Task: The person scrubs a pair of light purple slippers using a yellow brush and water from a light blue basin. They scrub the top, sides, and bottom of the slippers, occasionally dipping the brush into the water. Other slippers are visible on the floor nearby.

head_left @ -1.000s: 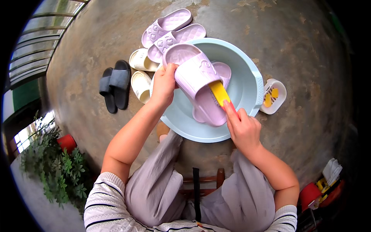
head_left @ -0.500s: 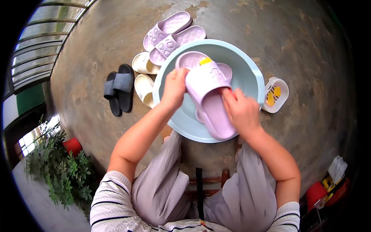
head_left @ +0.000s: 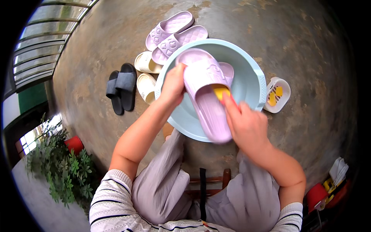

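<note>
We note both forearms reach forward from the lower edge over the pale blue basin (head_left: 253, 83). The left hand (head_left: 174, 83) is clamped on the side of a lilac slipper (head_left: 206, 96) near its strap end; the right hand (head_left: 245, 125) is closed around a yellow brush (head_left: 221, 92) pressed on the footbed. The slipper sits above the basin, tilted, long axis running from far-left to near-right, heel end overhanging the near rim. A second lilac slipper (head_left: 228, 71) lies in the basin behind it
</note>
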A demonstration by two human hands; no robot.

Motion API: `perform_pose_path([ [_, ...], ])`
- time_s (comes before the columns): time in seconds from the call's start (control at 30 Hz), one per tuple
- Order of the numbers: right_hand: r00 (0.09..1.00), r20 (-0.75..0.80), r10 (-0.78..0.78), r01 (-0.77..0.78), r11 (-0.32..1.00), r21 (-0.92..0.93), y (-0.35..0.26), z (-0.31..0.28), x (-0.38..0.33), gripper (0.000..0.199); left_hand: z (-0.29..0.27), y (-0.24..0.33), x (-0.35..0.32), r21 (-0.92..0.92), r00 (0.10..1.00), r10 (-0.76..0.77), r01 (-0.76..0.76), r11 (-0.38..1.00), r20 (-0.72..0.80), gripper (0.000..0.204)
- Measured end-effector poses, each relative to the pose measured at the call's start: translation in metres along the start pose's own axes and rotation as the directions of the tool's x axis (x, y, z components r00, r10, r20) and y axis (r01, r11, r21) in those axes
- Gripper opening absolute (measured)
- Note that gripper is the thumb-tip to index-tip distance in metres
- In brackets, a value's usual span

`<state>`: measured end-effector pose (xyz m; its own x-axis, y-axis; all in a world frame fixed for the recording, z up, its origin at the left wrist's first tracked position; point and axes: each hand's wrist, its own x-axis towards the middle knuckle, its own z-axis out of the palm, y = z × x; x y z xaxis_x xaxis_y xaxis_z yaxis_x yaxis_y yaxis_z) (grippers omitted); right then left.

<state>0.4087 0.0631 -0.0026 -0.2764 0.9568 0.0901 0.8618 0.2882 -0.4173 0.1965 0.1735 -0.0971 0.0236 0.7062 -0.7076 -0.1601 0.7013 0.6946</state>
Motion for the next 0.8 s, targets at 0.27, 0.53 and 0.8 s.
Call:
perform_pose_path([
  [0.27, 0.99, 0.132, 0.051, -0.055, 0.998, 0.024, -0.01, -0.027, -0.022, 0.039, -0.002, 0.012, 0.005, -0.146, 0.998, -0.067, 0.068, 0.987, 0.011, 0.032],
  [0.53, 0.995, 0.095, -0.003, -0.007, 0.995, 0.101, -0.023, -0.007, -0.008, 0.04, -0.012, -0.007, 0.033, -0.266, 1.0, 0.001, 0.0, 0.964, 0.004, 0.04],
  [0.8, 0.998, 0.012, -0.06, 0.06, 0.998, 0.037, -0.011, 0.016, 0.0, 0.044, 0.014, -0.013, 0.02, -0.139, 0.992, 0.102, -0.112, 0.984, -0.077, 0.034],
])
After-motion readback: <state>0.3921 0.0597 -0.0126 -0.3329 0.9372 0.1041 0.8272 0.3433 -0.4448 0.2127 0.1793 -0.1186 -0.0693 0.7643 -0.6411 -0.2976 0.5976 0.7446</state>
